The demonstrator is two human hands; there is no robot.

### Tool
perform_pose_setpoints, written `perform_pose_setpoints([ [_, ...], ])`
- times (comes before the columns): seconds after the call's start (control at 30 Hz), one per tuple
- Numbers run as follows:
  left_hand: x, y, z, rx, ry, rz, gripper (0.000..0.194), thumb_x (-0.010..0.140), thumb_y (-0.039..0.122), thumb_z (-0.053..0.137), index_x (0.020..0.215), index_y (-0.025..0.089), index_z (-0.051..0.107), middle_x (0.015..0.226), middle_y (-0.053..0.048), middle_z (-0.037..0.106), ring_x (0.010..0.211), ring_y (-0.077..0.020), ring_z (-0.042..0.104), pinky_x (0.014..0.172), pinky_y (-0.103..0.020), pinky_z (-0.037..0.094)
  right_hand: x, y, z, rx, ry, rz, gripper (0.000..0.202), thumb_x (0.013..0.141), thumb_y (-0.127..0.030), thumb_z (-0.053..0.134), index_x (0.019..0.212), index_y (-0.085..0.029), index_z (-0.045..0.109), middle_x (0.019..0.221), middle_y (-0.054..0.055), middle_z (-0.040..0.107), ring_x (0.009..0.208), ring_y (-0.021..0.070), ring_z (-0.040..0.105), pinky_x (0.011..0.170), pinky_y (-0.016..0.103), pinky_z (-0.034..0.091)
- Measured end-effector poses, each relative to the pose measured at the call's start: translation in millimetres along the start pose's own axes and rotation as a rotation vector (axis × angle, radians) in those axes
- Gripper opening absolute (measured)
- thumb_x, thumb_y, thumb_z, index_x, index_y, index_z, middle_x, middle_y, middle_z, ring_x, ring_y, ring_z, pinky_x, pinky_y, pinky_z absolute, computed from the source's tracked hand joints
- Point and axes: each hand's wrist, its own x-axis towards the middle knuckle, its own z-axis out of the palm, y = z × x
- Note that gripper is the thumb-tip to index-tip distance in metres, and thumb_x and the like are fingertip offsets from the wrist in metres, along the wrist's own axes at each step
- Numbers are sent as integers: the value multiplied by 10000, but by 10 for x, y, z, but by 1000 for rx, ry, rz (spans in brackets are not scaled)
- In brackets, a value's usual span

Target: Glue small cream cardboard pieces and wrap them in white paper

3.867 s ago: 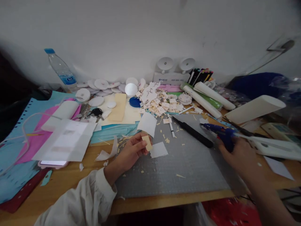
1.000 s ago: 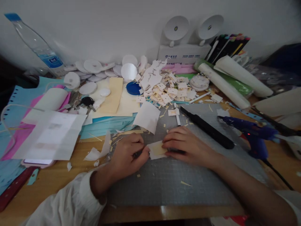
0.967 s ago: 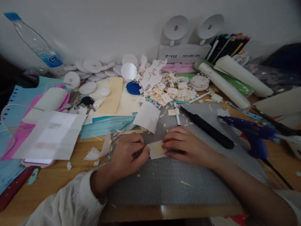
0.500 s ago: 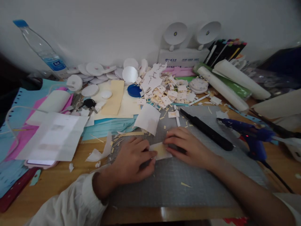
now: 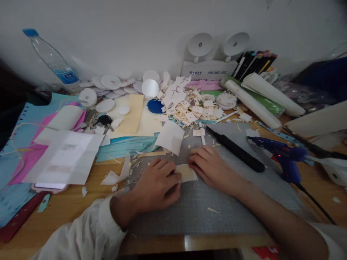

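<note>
Touching slip [image 5: 186,173] over mat [image 5: 197,222], mid-worktop [image 5: 62,209]: curling L hand [image 5: 159,186] over L end, resting R hand [image 5: 208,166] by R edge, fingers bent; can't tell if pinching or just pressing, w/ each grip partly hidden. Working near black tool [image 5: 235,148] + glue gun [image 5: 283,151], farther R.

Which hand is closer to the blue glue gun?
Right. The right hand is left of the blue glue gun, not touching it; the left hand is farther left, across the small paper.

wrinkled, cuffed off-white sleeve [image 5: 86,229]
</note>
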Motion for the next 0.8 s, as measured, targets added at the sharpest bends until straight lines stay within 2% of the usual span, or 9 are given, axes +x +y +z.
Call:
perform_pose_setpoints([
  [0.07, -9, 11, 4, -78, 89, -58, 156, 809, 193, 544, 941, 191, 627, 934, -60, 587, 850, -208, 535, 754, -368, 417, -7, -11, -25, 3, 38, -14, 59, 895, -148, 492, 891, -156, 550, 1010, 97, 599, 993, 250, 496, 848, 426, 408],
  [0.17, -19, 25, 11, -228, 220, -216, 338, 793, 208, 608, 1123, 179, 537, 1120, -96, 554, 1048, -231, 508, 898, -380, 421, -25, -23, -83, 130, 128, -8, 66, 894, -115, 466, 891, -171, 501, 974, 81, 605, 943, 220, 509, 826, 405, 406],
  [0.27, -16, 21, 32, -374, 227, -343, 532, 761, 300, 690, 1226, 187, 457, 1188, -110, 542, 1091, -240, 504, 910, -387, 438, -49, -42, -122, 280, 181, -7, 117, 875, -80, 448, 892, -194, 463, 910, 55, 593, 878, 196, 512, 791, 382, 409],
  [0.33, -8, 14, 45, -474, 208, -381, 480, 764, 328, 697, 1179, 196, 494, 1122, -88, 585, 1009, -217, 550, 839, -357, 469, -66, -64, -124, 373, 197, -19, 131, 870, -80, 443, 896, -208, 451, 879, 44, 576, 846, 187, 508, 761, 365, 415],
  [0.43, 11, 16, 48, -593, 204, -405, 189, 813, 306, 645, 939, 174, 598, 902, -40, 642, 828, -172, 589, 728, -300, 476, -98, -109, -106, 509, 204, -40, 132, 882, -97, 432, 922, -223, 447, 857, 32, 553, 815, 171, 507, 729, 332, 430],
  [0.5, 21, 27, 45, -679, 222, -435, 140, 830, 303, 622, 833, 163, 613, 791, -23, 644, 743, -155, 588, 677, -278, 473, -123, -138, -101, 585, 197, -26, 126, 893, -111, 431, 936, -228, 452, 865, 31, 549, 810, 161, 515, 720, 307, 444],
  [0.63, 17, 51, 56, -880, 270, -464, 166, 832, 312, 616, 899, 161, 639, 820, -35, 678, 744, -155, 611, 671, -267, 498, -162, -182, -128, 723, 174, 56, 103, 908, -170, 459, 993, -228, 470, 916, 35, 550, 847, 150, 537, 746, 279, 465],
  [0.73, -9, 53, 80, -888, 256, -445, 181, 825, 302, 622, 942, 168, 656, 859, -40, 694, 768, -160, 620, 696, -274, 509, -158, -200, -147, 849, 126, 94, 261, 897, -223, 503, 1146, -224, 425, 911, 27, 568, 838, 147, 550, 744, 273, 472],
  [0.8, -25, 49, 90, -857, 246, -427, 189, 823, 299, 624, 961, 177, 663, 881, -41, 698, 793, -165, 621, 719, -281, 509, -144, -210, -147, 885, 57, 137, 225, 899, -257, 513, 1114, -217, 460, 838, 5, 580, 749, 130, 551, 673, 248, 463],
])
